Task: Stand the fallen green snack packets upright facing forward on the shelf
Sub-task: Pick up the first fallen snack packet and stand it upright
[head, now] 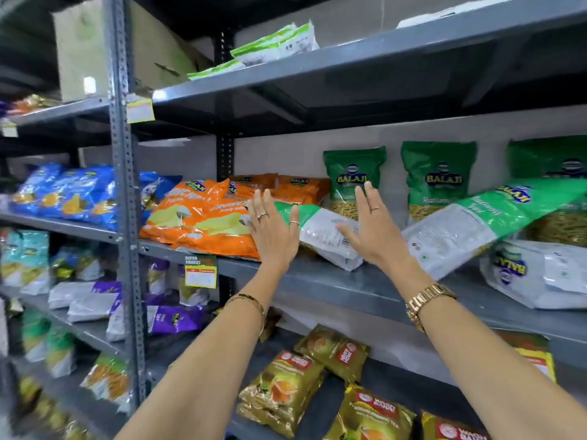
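Observation:
Three green snack packets stand upright at the back of the grey shelf (365,287): one (352,173), a second (438,176) and a third (549,163) at the right edge. A fallen green packet (324,236) lies back side up between my hands. Another fallen packet (482,223) leans tilted across the standing ones. A third (536,271) lies flat at the right. My left hand (273,230) is open, fingers spread, at the left end of the lying packet. My right hand (374,227) is open just above its right part. Neither hand grips anything.
Orange chip bags (203,217) lie piled just left of my left hand. Blue bags (66,195) fill the neighbouring bay behind a grey upright post (125,185). Gold packets (286,389) lie on the shelf below. Green and white packets (276,46) lie on the shelf above.

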{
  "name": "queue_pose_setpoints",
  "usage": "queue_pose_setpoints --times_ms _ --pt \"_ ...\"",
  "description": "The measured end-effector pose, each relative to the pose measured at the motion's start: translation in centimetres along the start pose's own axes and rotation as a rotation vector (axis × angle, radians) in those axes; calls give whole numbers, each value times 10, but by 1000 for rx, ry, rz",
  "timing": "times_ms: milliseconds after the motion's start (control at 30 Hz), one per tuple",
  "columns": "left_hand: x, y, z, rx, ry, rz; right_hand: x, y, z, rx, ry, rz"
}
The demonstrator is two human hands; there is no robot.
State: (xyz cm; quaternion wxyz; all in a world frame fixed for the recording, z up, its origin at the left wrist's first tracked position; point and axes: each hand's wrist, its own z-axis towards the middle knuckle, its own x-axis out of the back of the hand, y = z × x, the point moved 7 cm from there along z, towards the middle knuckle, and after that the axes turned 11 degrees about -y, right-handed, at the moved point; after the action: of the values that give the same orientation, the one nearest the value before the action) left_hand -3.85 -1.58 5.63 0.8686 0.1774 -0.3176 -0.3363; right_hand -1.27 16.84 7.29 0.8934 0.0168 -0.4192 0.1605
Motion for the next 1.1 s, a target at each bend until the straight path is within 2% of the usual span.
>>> queue_pose_setpoints --times_ms 100,200,233,267,333,433,500,567,700,767,867,1000,1100 --pt "-5 -29 6 265 21 -302 -26 0 12 -96 -127 -86" --pt "-27 -63 4 679 -42 -656 -47 5 19 -190 -250 -156" --pt "-34 -68 5 764 -76 -815 -50 8 21 -205 -278 -156" --pt "-41 -69 7 811 -119 -936 -51 11 23 -217 -287 -148" --pt "-48 -70 15 824 -189 -1009 -53 12 25 -199 -288 -164" --pt "-53 -74 28 862 -167 -1068 -54 9 25 -176 -312 -182" --pt "-53 -75 38 818 -152 -1058 -54 8 23 -165 -305 -190" --pt "-46 -76 48 730 -162 -930 -53 8 20 -162 -294 -171" --pt "-37 -74 63 670 -124 -872 -50 14 13 -180 -263 -63" --pt "-21 -58 72 634 26 -853 -49 16 8 -208 -231 14" --pt "4 -22 85 481 178 -651 -49 17 1 -260 -198 115" --pt "5 0 95 278 193 -549 -50 18 -4 -320 -200 223" --pt "5 13 99 156 188 -582 -56 20 -7 -381 -230 281"
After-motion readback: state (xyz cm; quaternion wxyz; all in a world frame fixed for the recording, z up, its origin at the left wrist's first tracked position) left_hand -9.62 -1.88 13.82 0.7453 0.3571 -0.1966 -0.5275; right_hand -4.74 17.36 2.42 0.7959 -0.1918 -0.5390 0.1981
